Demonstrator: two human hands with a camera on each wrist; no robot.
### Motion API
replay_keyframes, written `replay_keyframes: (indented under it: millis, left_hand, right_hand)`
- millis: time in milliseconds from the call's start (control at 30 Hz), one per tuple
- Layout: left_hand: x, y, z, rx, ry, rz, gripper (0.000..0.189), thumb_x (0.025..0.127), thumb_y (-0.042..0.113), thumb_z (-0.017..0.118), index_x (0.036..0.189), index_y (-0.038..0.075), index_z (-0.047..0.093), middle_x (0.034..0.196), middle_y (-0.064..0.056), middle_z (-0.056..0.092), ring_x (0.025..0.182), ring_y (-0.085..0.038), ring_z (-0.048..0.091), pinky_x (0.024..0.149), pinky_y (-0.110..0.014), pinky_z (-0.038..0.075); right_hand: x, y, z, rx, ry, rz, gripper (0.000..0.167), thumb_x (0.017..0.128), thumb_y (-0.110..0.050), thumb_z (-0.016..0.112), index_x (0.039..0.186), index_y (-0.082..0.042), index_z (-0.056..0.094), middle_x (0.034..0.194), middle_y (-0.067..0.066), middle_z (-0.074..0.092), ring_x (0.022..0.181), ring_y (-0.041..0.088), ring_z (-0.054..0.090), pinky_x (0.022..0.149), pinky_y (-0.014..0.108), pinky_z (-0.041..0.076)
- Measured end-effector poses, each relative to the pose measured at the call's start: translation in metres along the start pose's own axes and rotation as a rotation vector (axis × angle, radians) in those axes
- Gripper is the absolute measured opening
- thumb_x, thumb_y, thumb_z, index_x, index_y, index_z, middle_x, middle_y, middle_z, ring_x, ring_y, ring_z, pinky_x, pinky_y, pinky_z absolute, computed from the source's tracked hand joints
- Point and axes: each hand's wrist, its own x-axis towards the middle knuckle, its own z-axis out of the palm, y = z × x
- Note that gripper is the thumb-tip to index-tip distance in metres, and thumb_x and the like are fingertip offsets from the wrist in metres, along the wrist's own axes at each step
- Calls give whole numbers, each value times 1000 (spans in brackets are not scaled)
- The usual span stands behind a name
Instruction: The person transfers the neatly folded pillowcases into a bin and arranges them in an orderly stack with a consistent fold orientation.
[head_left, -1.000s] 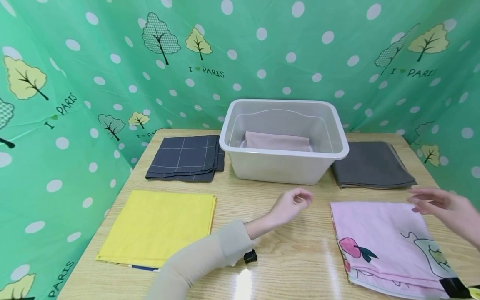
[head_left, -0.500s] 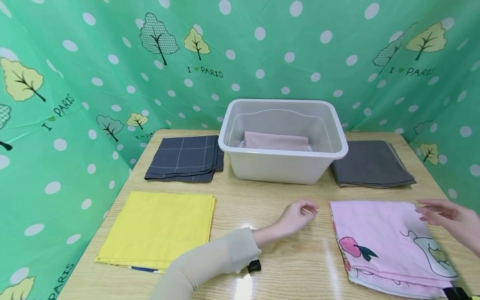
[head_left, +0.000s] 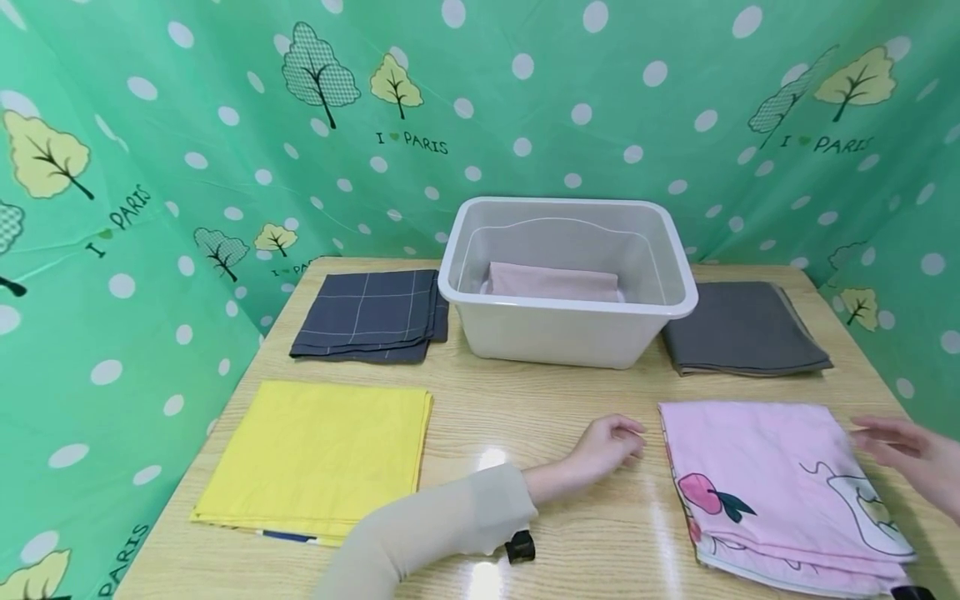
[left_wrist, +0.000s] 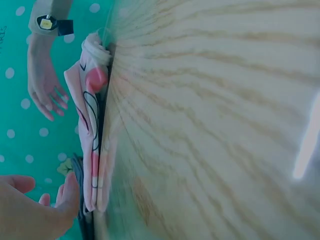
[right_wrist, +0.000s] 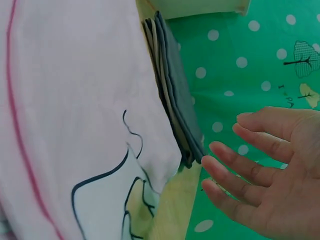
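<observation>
Pink cloth, side edges near fingers

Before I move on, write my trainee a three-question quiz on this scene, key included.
1. Relative to the light grey, rectangular plastic bin, where is the plain, folded dusty-pink cloth? A: under it. B: behind it. C: inside it.

2. True or false: in the head view, the light-pink, fruit-printed folded cloth lies between the left hand and the right hand.

3. Which folded cloth lies closest to the bin's right side in the head view?

Key: 1. C. 2. True. 3. The plain dark grey cloth.
</observation>
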Motion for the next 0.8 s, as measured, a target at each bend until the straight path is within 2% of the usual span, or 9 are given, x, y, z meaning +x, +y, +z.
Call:
replay_keyframes:
  millis: [67,167,333,367,567,600,633,700,800]
  left_hand:
    - [-1,-1,3,-25,14,-14,22,81,-4,52,102,-9,56,87,-20,61,77,-27,61,66,-29,52]
    - [1,-3,8,-47,38,-29,24,80,-3,53,104,-7,55,87,-18,61,77,-27,61,67,-29,52]
    - [4,-5,15,-70,71,-52,29,78,-5,56,107,-3,55,92,-13,61,77,-19,59,70,-29,51]
    - [4,-5,16,-78,75,-59,30,78,-6,57,107,-3,55,93,-12,60,78,-17,59,71,-29,51]
    - [4,-4,24,-87,91,-115,40,73,-3,61,112,4,54,102,-9,58,80,-15,56,72,-29,50]
    - [5,-5,25,-89,91,-121,42,73,-2,62,113,4,54,103,-9,58,81,-16,56,73,-29,50]
    - [5,-6,26,-91,87,-120,44,73,-2,62,115,5,53,105,-9,57,83,-17,56,73,-29,49]
    - [6,-8,29,-89,84,-118,46,72,-2,63,116,5,53,107,-10,56,87,-18,56,74,-28,49]
    - [6,-10,32,-71,77,-116,48,71,-1,64,117,6,52,110,-10,55,93,-19,55,76,-27,48]
  right_hand:
    - [-4,-3,1,-25,10,19,27,88,-23,55,111,-37,49,86,-31,53,73,-22,42,53,11,40]
    - [-7,-1,2,-16,7,10,31,88,-22,55,118,-29,51,90,-34,50,75,-23,40,55,9,37]
    - [-10,6,3,5,-11,32,40,87,-26,56,125,-34,45,93,-45,35,76,-25,39,55,7,35]
    - [-10,5,3,7,-29,58,44,87,-28,55,129,-32,41,100,-39,42,80,-19,46,61,12,40]
    - [-15,3,8,-35,-65,106,57,86,-35,55,136,-33,28,110,-36,35,79,-22,42,61,11,40]
    - [-16,4,9,-51,-56,104,56,85,-36,56,134,-38,29,100,-41,30,76,-28,32,55,7,34]
    - [-17,2,9,-58,-59,114,58,85,-37,56,135,-35,28,102,-41,29,76,-28,31,54,7,34]
    - [-17,-5,10,-62,-96,141,61,86,-40,54,138,-33,23,115,-36,28,82,-22,40,70,17,43]
    - [-18,-21,10,-108,-147,200,67,87,-45,49,140,-28,12,142,-5,22,101,16,54,85,46,40]
